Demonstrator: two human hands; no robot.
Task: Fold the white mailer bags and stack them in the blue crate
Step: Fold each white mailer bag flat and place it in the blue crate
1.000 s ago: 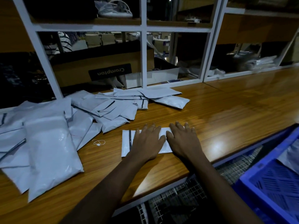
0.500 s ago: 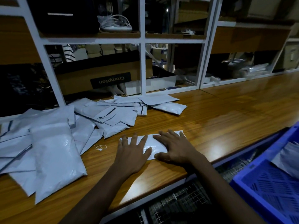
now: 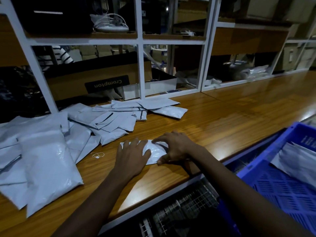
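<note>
A small white mailer bag [image 3: 154, 152] lies flat on the wooden counter [image 3: 222, 120] near its front edge. My left hand [image 3: 132, 155] presses flat on the bag's left part, fingers straight. My right hand [image 3: 176, 147] grips the bag's right end, thumb under the near edge and fingers curled over the top, lifting that end. A loose pile of white mailer bags [image 3: 106, 120] spreads behind and to the left. The blue crate [image 3: 280, 185] stands lower right below the counter, with a white bag [image 3: 295, 161] lying in it.
Larger filled white bags [image 3: 47, 165] lie at the left of the counter. A small white tag string [image 3: 97, 155] lies left of my hands. White shelf frames [image 3: 141, 65] with a cardboard box [image 3: 95, 79] rise behind the counter. A wire mesh [image 3: 179, 212] sits below the counter's edge.
My right hand went from lying flat on the bag to gripping its right end and raising it. My left hand slid left and stays pressed on the bag.
</note>
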